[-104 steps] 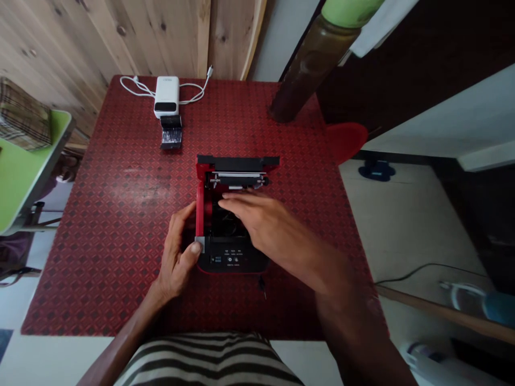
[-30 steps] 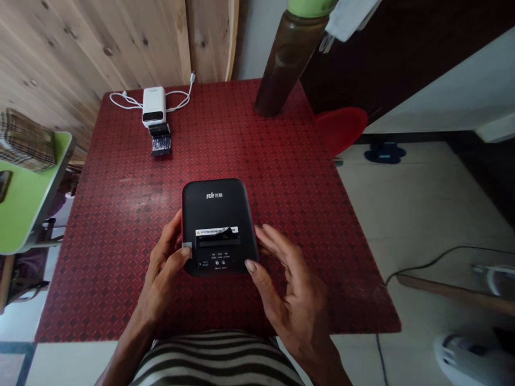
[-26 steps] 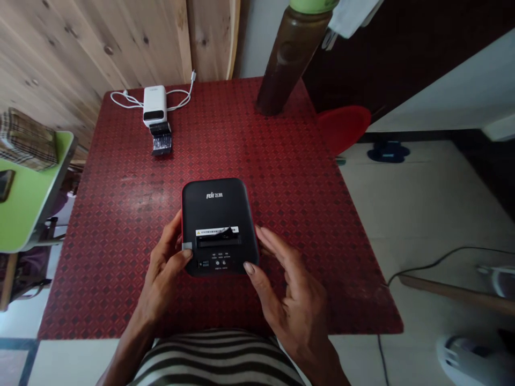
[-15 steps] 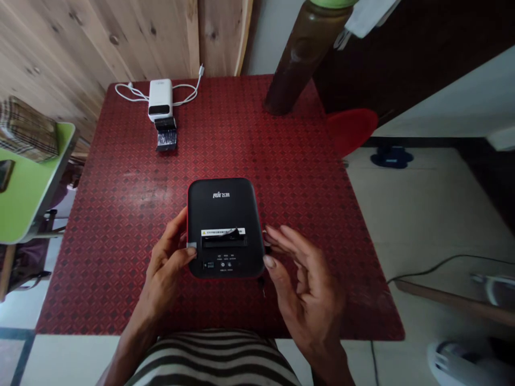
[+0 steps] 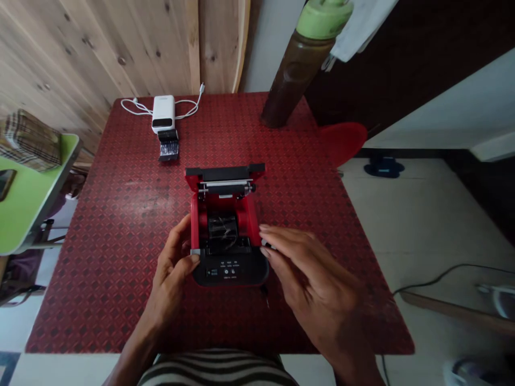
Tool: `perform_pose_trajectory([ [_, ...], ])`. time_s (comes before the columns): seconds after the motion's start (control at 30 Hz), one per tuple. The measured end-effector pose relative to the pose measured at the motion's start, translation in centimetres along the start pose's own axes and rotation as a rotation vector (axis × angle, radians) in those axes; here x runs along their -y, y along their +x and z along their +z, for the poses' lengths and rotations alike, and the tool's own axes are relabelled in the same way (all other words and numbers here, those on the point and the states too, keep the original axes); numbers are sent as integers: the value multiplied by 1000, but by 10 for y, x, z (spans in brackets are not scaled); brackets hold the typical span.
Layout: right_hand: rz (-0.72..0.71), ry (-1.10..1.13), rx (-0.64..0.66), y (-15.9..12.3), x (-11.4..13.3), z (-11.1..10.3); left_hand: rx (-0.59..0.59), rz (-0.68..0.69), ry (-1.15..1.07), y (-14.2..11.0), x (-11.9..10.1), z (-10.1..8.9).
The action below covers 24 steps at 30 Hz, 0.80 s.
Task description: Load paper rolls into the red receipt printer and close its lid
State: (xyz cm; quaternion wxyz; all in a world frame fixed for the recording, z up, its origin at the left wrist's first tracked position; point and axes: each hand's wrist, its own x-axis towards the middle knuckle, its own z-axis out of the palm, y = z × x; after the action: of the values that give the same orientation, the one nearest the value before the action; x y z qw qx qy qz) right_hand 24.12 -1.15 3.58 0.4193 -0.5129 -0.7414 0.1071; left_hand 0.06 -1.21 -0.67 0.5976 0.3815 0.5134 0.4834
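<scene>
A small red and black label printer (image 5: 231,271) lies in front of me with its lid (image 5: 225,174) raised at the back. Inside its red bay sits a shiny black roll (image 5: 223,229), with a loose end toward the front slot. My left hand (image 5: 173,268) grips the printer's left side, thumb on the front corner, other fingers partly hidden behind the side wall. At the right side, my right hand (image 5: 308,268) has its fingers stretched out. Its fingertips and thumb tip are at the printer's right edge, and I see nothing held in it.
Farther back on the red patterned table (image 5: 132,257) are a white power bank (image 5: 163,111) with a white cable (image 5: 187,110) and a black strip (image 5: 168,146). A tall brown bottle (image 5: 292,75) with a green cap stands at the back right. A green side table (image 5: 36,198) is at left.
The printer's lid, down half a second ago, is now up, showing the bay and roll. My left hand stays on the left side. Earlier, my right hand was inside the opened printer.
</scene>
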Motion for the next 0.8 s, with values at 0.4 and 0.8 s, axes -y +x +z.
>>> perform_pose_trajectory([
  [0.4,-97,-402,849,100,23,54,77,218,127,4,13,-6],
  [0.8,-183,-428,508,79,27,34,54,233,205,1,14,-10],
])
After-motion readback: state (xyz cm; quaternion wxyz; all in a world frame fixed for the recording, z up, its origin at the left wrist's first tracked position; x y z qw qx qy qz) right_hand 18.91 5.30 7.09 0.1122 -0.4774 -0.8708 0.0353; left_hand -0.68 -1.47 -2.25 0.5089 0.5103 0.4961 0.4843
